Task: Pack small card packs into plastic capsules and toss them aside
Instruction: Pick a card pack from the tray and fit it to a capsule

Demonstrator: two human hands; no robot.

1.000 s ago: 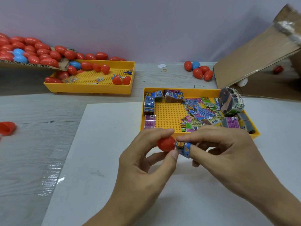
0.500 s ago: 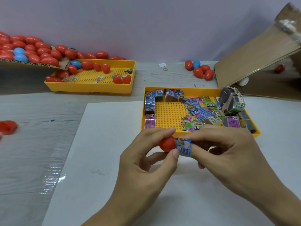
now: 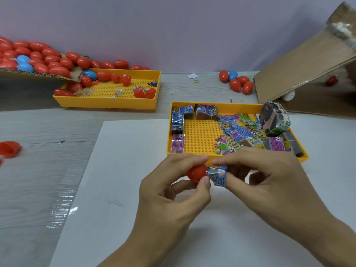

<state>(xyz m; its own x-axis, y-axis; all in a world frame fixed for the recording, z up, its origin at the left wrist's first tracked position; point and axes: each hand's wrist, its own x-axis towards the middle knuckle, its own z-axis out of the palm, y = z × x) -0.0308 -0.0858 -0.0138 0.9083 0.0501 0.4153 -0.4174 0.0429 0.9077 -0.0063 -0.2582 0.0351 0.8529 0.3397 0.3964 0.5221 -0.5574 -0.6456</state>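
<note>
We see two bare hands meeting over the white sheet [image 3: 134, 189] that covers the near part of the grey worktop [image 3: 38, 180], just in front of the near rim of the nearer yellow perforated plastic tray [image 3: 200, 137]. The left hand [image 3: 169, 191] pinches one red plastic capsule half [image 3: 196, 172] between thumb and forefinger. The right hand [image 3: 269, 182] pinches one small blue card pack [image 3: 218, 175], whose left end touches the capsule half's mouth. The pack's long axis runs left to right, level with the worktop, pointing into the capsule half; how far it has entered we cannot tell.

There are two yellow trays. The nearer one holds loose card packs [image 3: 240, 132] too many to count, plus one banded bundle of packs [image 3: 273, 118] at its far right corner. The farther yellow tray [image 3: 107, 101], toward the far left, holds several red capsules and one blue one. A cardboard flap [image 3: 38, 76] at the far left edge carries a heap of red capsules [image 3: 48, 58], with two blue ones among them. Five capsules [image 3: 237, 81], four red and one blue, lie near the far edge. One open red capsule shell [image 3: 9, 149] lies at the left edge. A brown cardboard box [image 3: 308, 74] stands at the far right corner.

Against half a second ago, hands, pack and capsule half sit almost as they were.
</note>
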